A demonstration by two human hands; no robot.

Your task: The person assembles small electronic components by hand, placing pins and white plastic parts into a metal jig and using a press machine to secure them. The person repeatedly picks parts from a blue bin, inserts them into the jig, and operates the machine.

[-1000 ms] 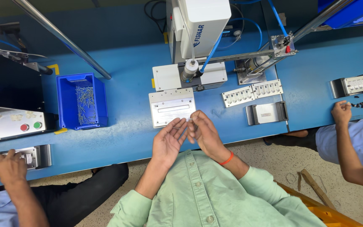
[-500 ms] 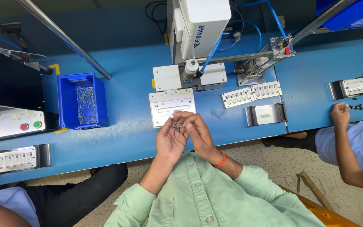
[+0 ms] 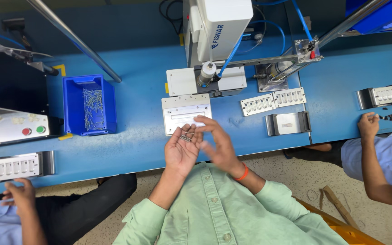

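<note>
L hand (image 3: 181, 152) is palm-up, cupped, a small heap of pins (image 3: 186, 138) lying loose on it near the fingers; no pinch, grip is just the hollow of the palm. R hand (image 3: 218, 144) sits just right of it, fingers (image 3: 205, 121) reaching over the pins, tips narrow; can't tell if one pin is already pinched. Pins look thin, stiff metal, v. light, probably slippery & prone to roll, so best taken one at a time by the shank between thumb and forefinger w/ palm kept level.

Just beyond the grip on the blue surface (image 3: 137, 140): grey plate (image 3: 182, 111) with a slot, touching-close to the fingertips. Behind that, the white machine (image 3: 216, 27). Far left of grip, blue bin (image 3: 89, 105) with more pins. Right: two white strips (image 3: 273, 100), a grey holder (image 3: 287, 123).
</note>
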